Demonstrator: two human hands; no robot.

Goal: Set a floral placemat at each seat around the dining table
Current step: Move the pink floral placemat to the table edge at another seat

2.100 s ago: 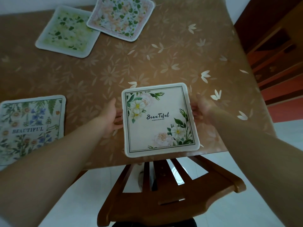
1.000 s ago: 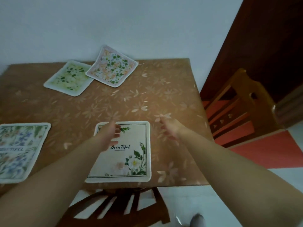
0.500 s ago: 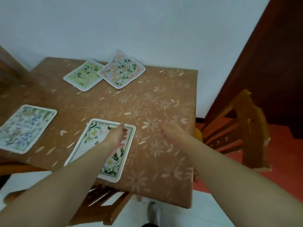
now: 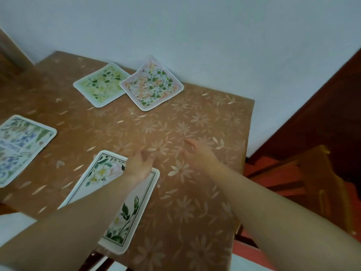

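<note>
The white-rose placemat (image 4: 109, 194) is a cream rectangle with rounded corners, a thin dark inner border, pale blooms at its far corner and green leaves and buds at its near corner; it lies flat on the dining table (image 4: 195, 202) at the near edge, one corner just past that edge; the left forearm crosses over its middle and hides the centre. The left hand (image 4: 139, 166) hangs over the mat's far right corner, fingers loose and spread, gripping nothing; whether it touches the mat cannot be told. The right hand (image 4: 197, 155) is out over bare tablecloth just right of the mat, fingers apart, also empty. A blue-flowered placemat (image 4: 19, 147) lies at the left edge; a green placemat (image 4: 101, 84) and a pink-and-green placemat (image 4: 151, 85) lie near the wall, the pink one overlapping the green one's corner. A wooden chair (image 4: 322, 184) stands at the table's right side.
</note>
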